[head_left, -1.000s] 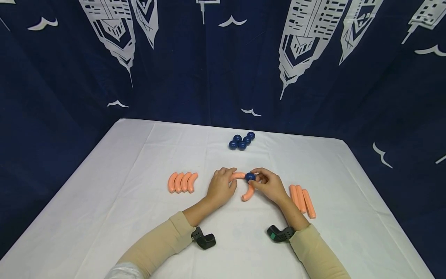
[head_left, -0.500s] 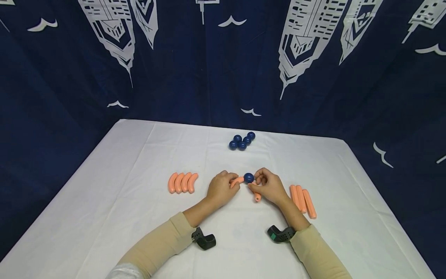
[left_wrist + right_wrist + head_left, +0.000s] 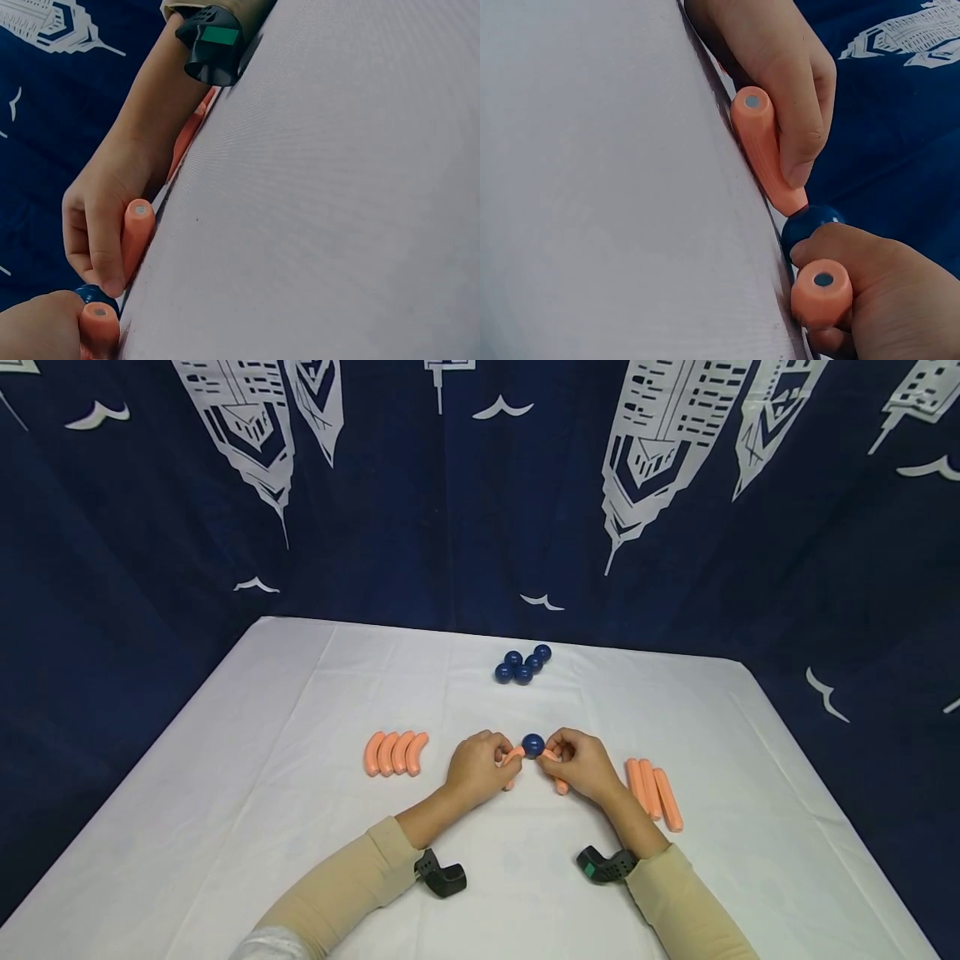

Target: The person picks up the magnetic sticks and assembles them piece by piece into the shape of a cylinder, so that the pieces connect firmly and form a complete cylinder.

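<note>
A shiny dark blue ball (image 3: pixel 533 744) sits at mid-table between my two hands, with a curved orange stick against either side of it. My left hand (image 3: pixel 477 764) pinches the left stick (image 3: pixel 757 146) between thumb and fingers. On the other side, my right hand (image 3: pixel 583 762) pinches the right stick (image 3: pixel 136 238). Both sticks bend toward me, and a small grey disc shows in each free end. Fingers hide part of the sticks in the head view. In the right wrist view, my right thumb lies by the ball.
Several loose blue balls (image 3: pixel 522 675) cluster at the back of the white-covered table (image 3: pixel 337 860). Left of my hands lie several curved orange sticks (image 3: pixel 386 753) in a row. Three straight orange sticks (image 3: pixel 651 792) lie close to my right forearm. A dark blue printed curtain (image 3: pixel 375 527) hangs behind.
The two held sticks have swung about the ball; their free ends now both point toward me. The left hand has shifted slightly right along its stick. The ball has moved slightly left.
</note>
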The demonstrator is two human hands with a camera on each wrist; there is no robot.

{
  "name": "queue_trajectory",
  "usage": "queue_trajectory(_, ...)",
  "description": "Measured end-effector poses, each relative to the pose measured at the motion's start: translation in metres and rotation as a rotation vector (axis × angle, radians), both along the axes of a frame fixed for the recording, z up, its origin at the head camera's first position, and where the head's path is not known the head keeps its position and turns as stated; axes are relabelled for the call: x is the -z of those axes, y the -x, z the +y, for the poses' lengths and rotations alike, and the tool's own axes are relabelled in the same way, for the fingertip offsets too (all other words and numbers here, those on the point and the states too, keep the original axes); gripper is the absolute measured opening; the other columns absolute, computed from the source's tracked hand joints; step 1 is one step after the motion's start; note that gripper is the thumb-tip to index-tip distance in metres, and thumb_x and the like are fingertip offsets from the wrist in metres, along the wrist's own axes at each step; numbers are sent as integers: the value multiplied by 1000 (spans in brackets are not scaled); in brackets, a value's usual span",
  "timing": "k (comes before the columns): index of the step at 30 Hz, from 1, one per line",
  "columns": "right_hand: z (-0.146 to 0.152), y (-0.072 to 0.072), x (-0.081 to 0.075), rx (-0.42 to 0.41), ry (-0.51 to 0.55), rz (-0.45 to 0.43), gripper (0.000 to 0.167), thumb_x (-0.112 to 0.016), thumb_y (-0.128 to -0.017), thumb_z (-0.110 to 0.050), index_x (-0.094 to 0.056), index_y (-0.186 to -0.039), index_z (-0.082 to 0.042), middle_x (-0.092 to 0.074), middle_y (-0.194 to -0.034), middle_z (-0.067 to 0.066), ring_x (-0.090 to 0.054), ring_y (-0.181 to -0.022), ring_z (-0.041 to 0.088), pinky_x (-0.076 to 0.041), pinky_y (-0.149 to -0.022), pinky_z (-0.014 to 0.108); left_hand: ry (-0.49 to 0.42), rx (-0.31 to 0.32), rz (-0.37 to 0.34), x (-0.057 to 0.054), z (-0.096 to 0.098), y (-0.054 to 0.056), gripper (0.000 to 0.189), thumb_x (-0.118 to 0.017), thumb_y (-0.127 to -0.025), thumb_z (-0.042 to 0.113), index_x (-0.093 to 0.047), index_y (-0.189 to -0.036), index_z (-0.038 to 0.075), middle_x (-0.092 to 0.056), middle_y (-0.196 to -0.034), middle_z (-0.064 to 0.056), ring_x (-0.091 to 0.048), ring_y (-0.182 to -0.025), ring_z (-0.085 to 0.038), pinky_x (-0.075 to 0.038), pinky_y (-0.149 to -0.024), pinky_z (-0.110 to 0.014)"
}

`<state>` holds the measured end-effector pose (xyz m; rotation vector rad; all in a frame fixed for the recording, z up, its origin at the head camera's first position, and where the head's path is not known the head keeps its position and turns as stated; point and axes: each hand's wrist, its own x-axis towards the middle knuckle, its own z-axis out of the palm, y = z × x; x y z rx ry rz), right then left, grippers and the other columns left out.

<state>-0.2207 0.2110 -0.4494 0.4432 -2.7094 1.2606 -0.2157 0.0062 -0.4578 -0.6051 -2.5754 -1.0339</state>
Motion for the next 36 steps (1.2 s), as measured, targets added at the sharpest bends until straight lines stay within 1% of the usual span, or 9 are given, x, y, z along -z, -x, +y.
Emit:
queue_trajectory(3, -1, -1, 0, -7, 20, 17, 15, -80, -79, -9, -67, -86, -6, -56, -70, -1, -50, -61, 13, -43, -56, 25, 21, -10, 15, 0, 0, -1, 15, -70, -83, 27, -69, -77, 13, -51, -67, 5, -46, -61, -10, -37, -59, -26)
queue_trajectory(6, -1, -1, 1, -23, 69, 20, 15, -80, -80, -9, -69, -90, -4, -60, -76, 2, -54, -63, 12, -47, -52, 24, 35, -22, 32, 1, -1, 0, 19, -71, -83, 31, -65, -72, 16, -51, -67, 6, -47, -62, -10, -37, -61, -27)
queue_trajectory(8, -1, -1, 1, -36, 84, 37, 16, -80, -81, -9, -72, -93, -4, -63, -80, 3, -56, -65, 12, -48, -51, 24, 33, -25, 34, 1, -1, 1, 19, -71, -83, 31, -65, -76, 15, -54, -71, 4, -50, -66, -12, -39, -63, -29)
queue_trajectory(11, -1, 1, 2, -60, 75, 87, 16, -81, -80, -10, -74, -95, -5, -67, -85, 2, -57, -73, 13, -49, -59, 24, 18, 1, 26, 2, -1, 2, 24, -69, -85, 31, -67, -98, 11, -63, -87, 0, -57, -80, -17, -43, -71, -33)
queue_trajectory(15, -1, 3, 4, -94, 64, 142, 17, -81, -80, -11, -75, -96, -7, -70, -90, 1, -60, -82, 14, -48, -71, 24, 16, 88, 13, 1, -2, 1, 43, -63, -93, 30, -59, -132, 11, -64, -122, -7, -59, -112, -24, -45, -87, -43)
queue_trajectory(19, -1, 3, 4, -107, 73, 149, 18, -81, -79, -10, -75, -95, -7, -71, -92, 1, -61, -84, 13, -48, -73, 22, 40, 173, -9, 2, -2, 0, 42, -56, -99, 27, -55, -139, 13, -58, -136, -5, -53, -125, -23, -42, -94, -45)
queue_trajectory(22, 0, 2, 4, -113, 77, 146, 17, -81, -79, -10, -76, -94, -8, -71, -92, 1, -61, -85, 12, -49, -74, 21, 43, 193, -25, 2, -2, 0, 38, -55, -100, 26, -58, -136, 13, -59, -134, -3, -54, -124, -21, -42, -94, -44)
queue_trajectory(30, 1, 4, 8, -100, 81, 113, 20, -81, -80, -11, -75, -99, -7, -70, -96, 2, -62, -89, 14, -50, -76, 22, 33, 179, -6, 0, -1, 2, 31, -63, -95, 23, -63, -122, 8, -65, -120, -6, -59, -112, -23, -45, -95, -39)
queue_trajectory(36, 2, 4, 8, -52, 43, 84, 24, -79, -82, -10, -73, -105, -5, -68, -100, 5, -61, -93, 19, -51, -80, 30, 70, 156, -26, -8, -13, 1, 31, -64, -92, 22, -66, -121, 11, -63, -105, -6, -61, -95, -20, -49, -83, -34)
